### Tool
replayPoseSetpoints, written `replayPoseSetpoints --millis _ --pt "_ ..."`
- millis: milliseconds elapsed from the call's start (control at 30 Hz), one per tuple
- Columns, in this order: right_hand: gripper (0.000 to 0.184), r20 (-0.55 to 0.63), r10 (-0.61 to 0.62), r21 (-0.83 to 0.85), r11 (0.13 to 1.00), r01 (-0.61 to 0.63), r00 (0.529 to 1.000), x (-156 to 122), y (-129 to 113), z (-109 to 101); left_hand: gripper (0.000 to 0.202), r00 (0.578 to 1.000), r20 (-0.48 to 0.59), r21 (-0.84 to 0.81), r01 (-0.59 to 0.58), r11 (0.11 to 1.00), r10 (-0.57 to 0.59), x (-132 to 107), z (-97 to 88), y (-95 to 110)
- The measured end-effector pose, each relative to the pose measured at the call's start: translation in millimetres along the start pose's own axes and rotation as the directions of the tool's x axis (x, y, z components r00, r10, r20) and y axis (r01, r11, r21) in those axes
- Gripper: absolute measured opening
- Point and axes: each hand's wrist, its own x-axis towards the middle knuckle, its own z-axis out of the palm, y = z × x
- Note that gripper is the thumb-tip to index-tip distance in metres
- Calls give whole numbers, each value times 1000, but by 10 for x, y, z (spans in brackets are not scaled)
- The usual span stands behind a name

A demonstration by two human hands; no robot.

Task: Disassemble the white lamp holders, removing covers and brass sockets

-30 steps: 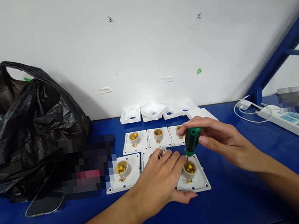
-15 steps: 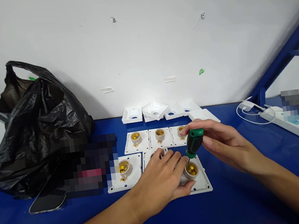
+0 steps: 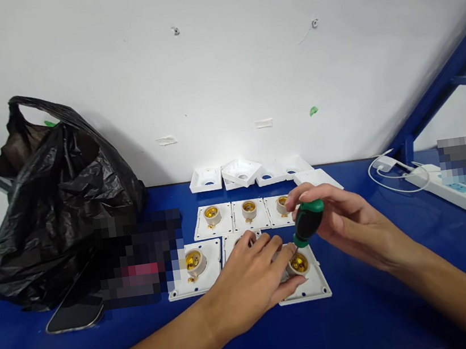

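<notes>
The socket plate [image 3: 314, 288] is lying at the front of the blue table [image 3: 363, 317] with the left hand [image 3: 247, 284] clamping it down, while the right hand [image 3: 351, 225] is gripping the tilted screwdriver [image 3: 307, 223], whose tip, I judge, may be slipping towards those fingers [image 3: 277, 249].

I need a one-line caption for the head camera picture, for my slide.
Right hand holds a green-handled screwdriver at a lamp socket plate steadied by the left hand on a blue table.
</notes>
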Motion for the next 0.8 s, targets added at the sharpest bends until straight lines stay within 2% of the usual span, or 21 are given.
replayPoseSetpoints --millis 167,300,400,500,600,733,800 --pt "29 -5 43 -11 999 -44 999 -19 24 15 36 1000 -6 -9 -3 1000 3 2 8 3" --pt "28 -67 28 -44 999 -31 997 -15 26 18 35 1000 -14 -8 4 1000 -4 -2 13 9" --pt "28 -23 46 -11 999 -46 999 -9 15 9 37 1000 -21 0 2 1000 -2 -8 14 9" --pt "30 14 7 -18 1000 -7 1000 -14 15 6 37 1000 -19 -2 -2 1000 2 -10 27 3" --pt "35 77 40 -4 999 -40 996 -23 15 8 37 1000 -26 9 -11 1000 11 -12 59 -4" --pt "29 64 -14 -18 1000 15 998 -18 -19 -7 38 998 -51 24 -20 1000 21 -18 100 -7" --pt "27 95 -1 -15 1000 2 995 -12 -44 -18 39 998 -51 18 -29 999 30 -20 102 -5"
